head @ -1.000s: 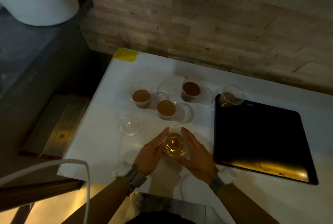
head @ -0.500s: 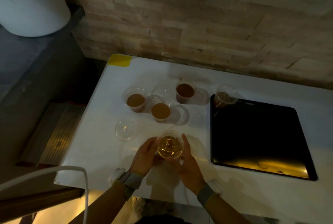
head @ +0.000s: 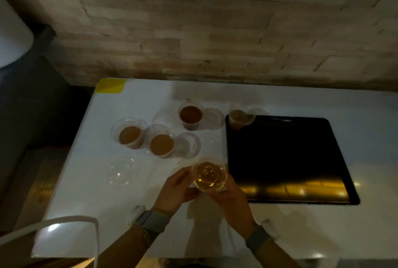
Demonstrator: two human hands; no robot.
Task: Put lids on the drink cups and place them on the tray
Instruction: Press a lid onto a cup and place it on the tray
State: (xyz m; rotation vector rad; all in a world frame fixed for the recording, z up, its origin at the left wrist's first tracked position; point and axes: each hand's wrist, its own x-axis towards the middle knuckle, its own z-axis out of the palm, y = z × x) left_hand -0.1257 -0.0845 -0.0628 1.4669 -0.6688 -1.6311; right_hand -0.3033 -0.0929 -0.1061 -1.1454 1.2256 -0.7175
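Now lifted off the white tabletop [head: 90, 181] and carried rightward from its earlier spot: clear plastic cup of amber drink with domed lid [head: 209, 175], cradled between left hand [head: 175, 188] and right hand [head: 230, 194], fingers wrapped round its sides. Apparently mid-transfer, lid seemingly seated, just beside the near-left edge of the black rectangular tray [head: 323, 200]. Next: setting down level inside the rim, clear of the lidded brown-drink cup [head: 240, 119] at the far-left corner.
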